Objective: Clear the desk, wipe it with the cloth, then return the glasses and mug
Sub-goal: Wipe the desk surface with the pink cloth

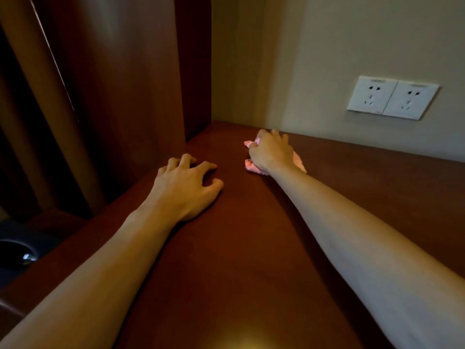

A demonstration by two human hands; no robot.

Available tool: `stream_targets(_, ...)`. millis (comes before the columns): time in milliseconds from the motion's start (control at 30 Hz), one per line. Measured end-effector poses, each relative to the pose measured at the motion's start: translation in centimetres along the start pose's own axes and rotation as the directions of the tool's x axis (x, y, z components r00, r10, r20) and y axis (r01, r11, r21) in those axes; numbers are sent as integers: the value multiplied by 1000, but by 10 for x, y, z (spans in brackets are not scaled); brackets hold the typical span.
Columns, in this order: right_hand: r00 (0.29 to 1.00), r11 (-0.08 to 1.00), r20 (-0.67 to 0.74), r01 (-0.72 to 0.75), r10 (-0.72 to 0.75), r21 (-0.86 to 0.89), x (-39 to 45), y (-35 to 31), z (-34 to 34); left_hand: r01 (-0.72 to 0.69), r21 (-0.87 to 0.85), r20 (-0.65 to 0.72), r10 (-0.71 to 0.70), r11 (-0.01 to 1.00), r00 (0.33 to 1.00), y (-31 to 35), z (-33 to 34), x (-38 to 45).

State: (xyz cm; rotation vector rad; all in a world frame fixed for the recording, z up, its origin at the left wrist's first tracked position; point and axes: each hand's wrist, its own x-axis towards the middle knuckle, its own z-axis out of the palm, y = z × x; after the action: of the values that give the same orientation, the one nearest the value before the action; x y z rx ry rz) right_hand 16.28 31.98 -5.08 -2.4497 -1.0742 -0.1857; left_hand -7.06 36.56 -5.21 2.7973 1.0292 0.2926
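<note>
A dark reddish-brown wooden desk (239, 248) fills the lower middle of the head view. My right hand (270, 151) grips a bunched pink cloth (251, 166) and holds it down on the desk near the back wall. Pink folds stick out on both sides of the hand. My left hand (187, 183) rests on the desk near its left edge, fingers bent and spread with the tips on the wood, holding nothing. No glasses or mug are in view.
A tall wooden panel (141, 84) rises at the desk's back left corner. Two white wall sockets (392, 98) sit on the beige wall above the desk's back edge. Brown curtains (32, 122) hang at far left, with a dark object (17, 253) below the desk's left edge.
</note>
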Motion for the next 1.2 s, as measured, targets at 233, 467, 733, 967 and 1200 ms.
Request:
stream_targets(233,958,961,74,271,-275,62,-70,10,-28,-16,2,-4,16,1000,1000,2,-3,-4)
stream_targets(467,889,881,136,393,-437,264,-108,25,-46,-103,8,61,103,995,993,17,-7,-14)
stream_targets(733,987,987,31,154,-155,42,-24,23,-19,-133,89,95,125,987,988,19,-3,-12)
stream_targets(967,996,996,29,88,-88,-18,-43,13,-20,-113,96,60,107,989,992,24,-5,-18)
stream_targets(1200,942,944,78,323,-327,64,-190,19,-73,-41,94,51,36,995,998,66,-21,-52)
